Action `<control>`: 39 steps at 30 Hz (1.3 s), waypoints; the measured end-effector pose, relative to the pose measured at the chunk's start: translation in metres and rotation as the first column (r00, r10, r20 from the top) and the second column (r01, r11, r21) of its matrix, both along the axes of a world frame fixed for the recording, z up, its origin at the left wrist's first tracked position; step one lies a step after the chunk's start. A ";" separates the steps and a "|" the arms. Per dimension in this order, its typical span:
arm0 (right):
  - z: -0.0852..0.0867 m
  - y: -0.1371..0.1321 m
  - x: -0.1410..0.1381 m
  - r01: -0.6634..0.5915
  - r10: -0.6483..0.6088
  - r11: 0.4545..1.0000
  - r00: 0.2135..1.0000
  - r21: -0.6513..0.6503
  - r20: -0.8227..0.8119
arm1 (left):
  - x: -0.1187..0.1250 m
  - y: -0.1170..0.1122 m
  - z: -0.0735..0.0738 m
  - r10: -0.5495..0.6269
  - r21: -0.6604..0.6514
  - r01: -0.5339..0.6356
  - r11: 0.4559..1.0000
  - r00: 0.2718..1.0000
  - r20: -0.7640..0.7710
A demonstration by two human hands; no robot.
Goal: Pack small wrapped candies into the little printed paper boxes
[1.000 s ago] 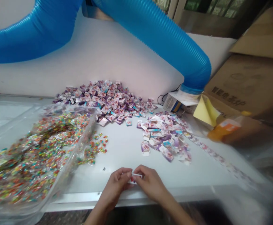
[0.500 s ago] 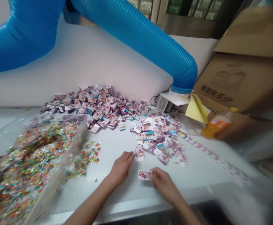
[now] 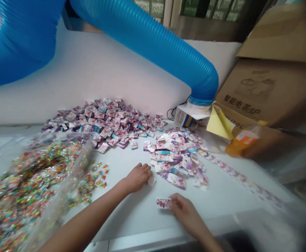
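Observation:
My right hand (image 3: 181, 207) pinches a small printed card (image 3: 163, 203) by its right end, a little above the table, with a row of red and purple pictures showing. The fingers of my left hand (image 3: 139, 177) are closed on a small carton (image 3: 151, 181); only a pale flap of it shows past the fingertips. Beyond both hands lies a loose pile of flattish white and purple cartons (image 3: 177, 180), several with flaps standing out. Nearer the wall a bigger heap of similar cartons (image 3: 113, 120) is spread.
At left, a clear plastic tub or bag (image 3: 79, 168) holds many small colourful wrapped pieces (image 3: 37, 189), with more pieces (image 3: 97, 176) beside it. A strip of printed cards (image 3: 229, 170) runs along the right. Behind are a blue duct (image 3: 153, 38), an orange bottle (image 3: 240, 141) and cardboard boxes (image 3: 268, 91).
My left hand has closed on the carton at the near edge of the pile and drawn it slightly away. The right hand keeps the card, now slightly lower in view.

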State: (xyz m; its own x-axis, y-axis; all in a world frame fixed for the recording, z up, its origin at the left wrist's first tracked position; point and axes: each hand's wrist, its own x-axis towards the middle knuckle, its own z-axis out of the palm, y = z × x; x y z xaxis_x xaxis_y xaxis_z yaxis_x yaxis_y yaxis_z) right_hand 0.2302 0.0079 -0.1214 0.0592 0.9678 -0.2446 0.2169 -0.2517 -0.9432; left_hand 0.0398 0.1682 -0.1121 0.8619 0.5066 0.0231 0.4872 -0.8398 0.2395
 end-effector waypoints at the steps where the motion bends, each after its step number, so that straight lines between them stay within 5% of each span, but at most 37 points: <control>1: 0.001 0.003 -0.002 0.023 -0.023 1.000 1.000 0.004 -0.001 | -0.005 -0.003 0.002 0.034 -0.019 -0.034 0.999 0.999 0.018; 9: 0.019 0.037 -0.029 0.169 -0.167 0.978 0.986 0.122 -0.027 | -0.036 -0.060 -0.015 0.387 -0.143 -0.363 0.921 0.896 0.217; 14: 0.035 0.048 -0.044 -0.129 0.004 0.962 0.888 0.240 0.460 | -0.043 -0.085 -0.030 0.462 -0.135 -0.442 0.887 0.833 0.304; 17: 0.045 0.052 -0.050 -0.357 0.179 0.924 0.719 0.136 0.671 | -0.048 -0.096 -0.035 0.472 -0.133 -0.454 0.881 0.819 0.327; 21: 0.048 0.060 -0.071 -0.408 0.251 0.913 0.588 0.014 0.769 | -0.056 -0.114 -0.038 0.479 -0.138 -0.461 0.876 0.806 0.349; 24: 0.044 0.070 -0.092 -0.473 0.315 0.881 0.588 0.001 0.745 | -0.071 -0.125 -0.040 0.526 -0.172 -0.501 0.848 0.756 0.390; 28: 0.029 0.100 -0.122 -0.663 0.541 0.749 0.614 0.003 0.575 | -0.101 -0.137 -0.043 0.625 -0.198 -0.620 0.759 0.610 0.487; 32: 0.007 0.143 -0.167 -0.589 0.439 0.806 0.661 0.058 0.609 | -0.125 -0.147 -0.047 0.690 -0.203 -0.720 0.664 0.485 0.538; 36: -0.009 0.169 -0.207 -0.562 0.366 0.821 0.653 0.100 0.663 | -0.133 -0.154 -0.046 0.723 -0.194 -0.760 0.621 0.460 0.515; 39: -0.016 0.176 -0.211 -0.582 0.380 0.806 0.650 0.109 0.659 | -0.134 -0.155 -0.045 0.736 -0.194 -0.774 0.603 0.445 0.511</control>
State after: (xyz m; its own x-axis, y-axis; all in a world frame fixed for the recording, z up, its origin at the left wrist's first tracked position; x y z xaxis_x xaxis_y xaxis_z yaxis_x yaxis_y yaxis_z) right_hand 0.0192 0.1835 -0.1375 -0.4052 0.9135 -0.0375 0.7487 0.3081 -0.5870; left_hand -0.0946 0.0132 -0.1567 -0.0192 0.9322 0.3614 0.7592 -0.2216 0.6119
